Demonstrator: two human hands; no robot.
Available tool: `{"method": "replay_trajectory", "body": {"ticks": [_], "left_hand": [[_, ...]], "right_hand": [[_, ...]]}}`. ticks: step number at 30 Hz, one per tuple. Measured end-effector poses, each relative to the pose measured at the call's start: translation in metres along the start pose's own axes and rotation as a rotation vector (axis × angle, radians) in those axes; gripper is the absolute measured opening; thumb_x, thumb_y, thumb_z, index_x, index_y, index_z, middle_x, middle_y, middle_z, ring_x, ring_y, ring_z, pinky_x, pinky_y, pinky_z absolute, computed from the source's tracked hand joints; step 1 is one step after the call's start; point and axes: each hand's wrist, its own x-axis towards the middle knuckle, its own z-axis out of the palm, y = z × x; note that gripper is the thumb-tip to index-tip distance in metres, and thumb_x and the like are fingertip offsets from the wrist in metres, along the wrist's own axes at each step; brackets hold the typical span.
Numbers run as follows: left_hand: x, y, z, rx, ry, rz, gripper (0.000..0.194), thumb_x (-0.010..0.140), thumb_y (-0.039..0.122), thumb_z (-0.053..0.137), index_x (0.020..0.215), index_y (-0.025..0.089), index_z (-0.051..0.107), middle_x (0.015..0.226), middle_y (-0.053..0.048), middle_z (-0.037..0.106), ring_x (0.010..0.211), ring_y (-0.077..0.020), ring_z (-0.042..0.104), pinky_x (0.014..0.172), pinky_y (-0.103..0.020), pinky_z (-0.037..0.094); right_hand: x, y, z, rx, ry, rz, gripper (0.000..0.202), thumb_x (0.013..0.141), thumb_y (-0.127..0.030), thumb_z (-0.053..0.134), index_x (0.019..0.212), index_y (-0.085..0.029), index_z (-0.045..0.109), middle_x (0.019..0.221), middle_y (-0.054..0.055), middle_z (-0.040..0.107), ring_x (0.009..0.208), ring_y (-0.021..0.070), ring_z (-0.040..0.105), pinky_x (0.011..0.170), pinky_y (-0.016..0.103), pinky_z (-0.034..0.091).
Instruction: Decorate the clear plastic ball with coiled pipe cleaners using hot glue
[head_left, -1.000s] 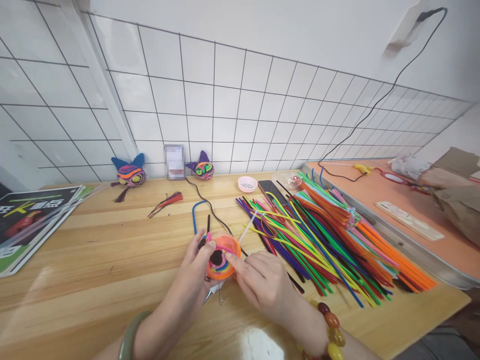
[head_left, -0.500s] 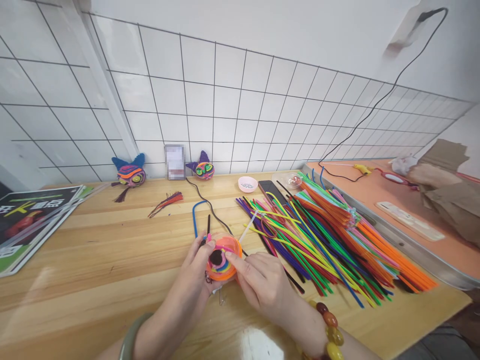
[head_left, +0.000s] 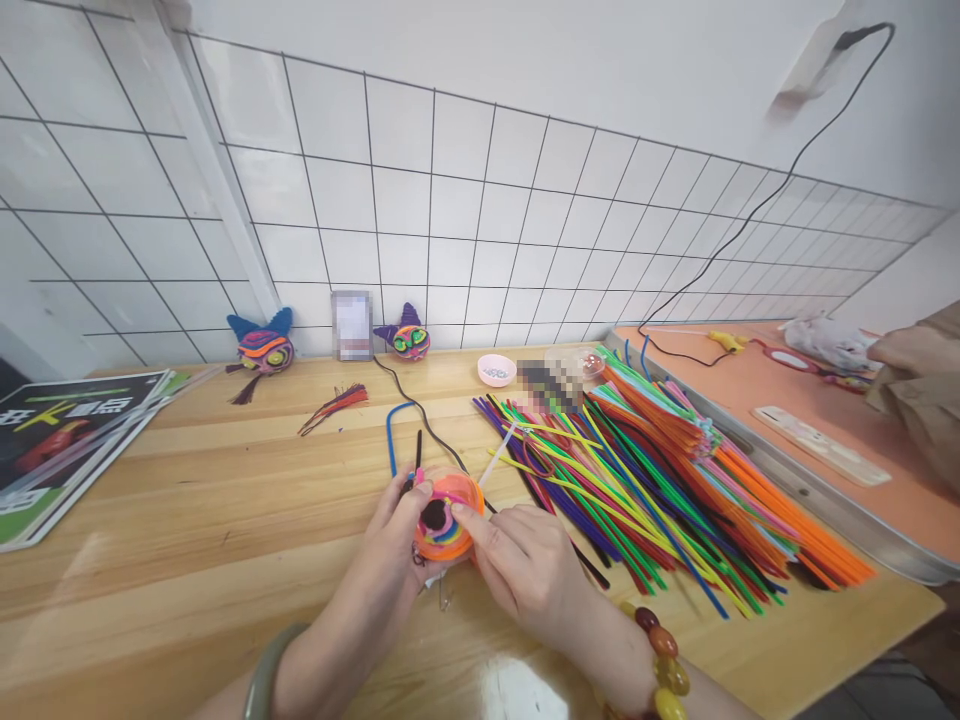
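A round craft piece of coiled, colourful pipe cleaners, with an orange rim and a black spot inside, sits in my left hand. My left fingers wrap its left side, the thumb lying on a pink strand. From the right, my right hand presses its index fingertip onto the coils, with the other fingers curled in and the thumb mostly hidden at the edge. A blue pipe cleaner and a short black one stick up behind my left hand. A pale stick rises just beyond the piece.
Piled pipe cleaners cover the right side. Behind are a pink bowl, two finished fish-like crafts and a black cable. Magazines lie left. At far right, another person's brown sleeve reaches over an orange mat.
My hands and the craft piece stay almost in place. At far right, the other person's hand and brown sleeve have shifted rightward, uncovering more of a clear plastic bag.
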Motion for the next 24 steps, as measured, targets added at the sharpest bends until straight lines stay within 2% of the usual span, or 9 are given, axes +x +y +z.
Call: {"method": "replay_trajectory", "body": {"ticks": [10, 15, 24], "left_hand": [[0.0005, 0.0009, -0.0015, 0.003, 0.006, 0.007, 0.044, 0.081, 0.029, 0.061, 0.124, 0.022, 0.052, 0.115, -0.012, 0.064, 0.090, -0.0241, 0.066, 0.067, -0.034, 0.057], [0.0023, 0.0010, -0.0001, 0.038, 0.096, 0.035, 0.051, 0.081, 0.027, 0.061, 0.130, 0.027, 0.047, 0.129, -0.010, 0.057, 0.098, -0.0245, 0.063, 0.067, -0.033, 0.058], [-0.0022, 0.0018, 0.0031, 0.044, 0.118, 0.072, 0.060, 0.081, 0.027, 0.060, 0.137, 0.026, 0.039, 0.127, -0.012, 0.056, 0.092, -0.0230, 0.063, 0.063, -0.031, 0.057]], "right_hand": [[0.0006, 0.0006, -0.0018, -0.028, -0.016, -0.004, 0.030, 0.091, -0.005, 0.042, 0.118, -0.006, 0.056, 0.063, 0.004, 0.063, 0.055, 0.0169, 0.054, 0.050, 0.030, 0.038], [0.0001, 0.0003, -0.0038, -0.060, -0.023, -0.005, 0.029, 0.092, -0.006, 0.042, 0.116, -0.006, 0.057, 0.061, 0.003, 0.061, 0.053, 0.0166, 0.053, 0.049, 0.030, 0.038], [0.0011, 0.0003, -0.0064, -0.067, -0.032, -0.012, 0.027, 0.092, -0.006, 0.042, 0.115, -0.008, 0.056, 0.060, 0.002, 0.061, 0.053, 0.0160, 0.053, 0.049, 0.029, 0.037]]}}
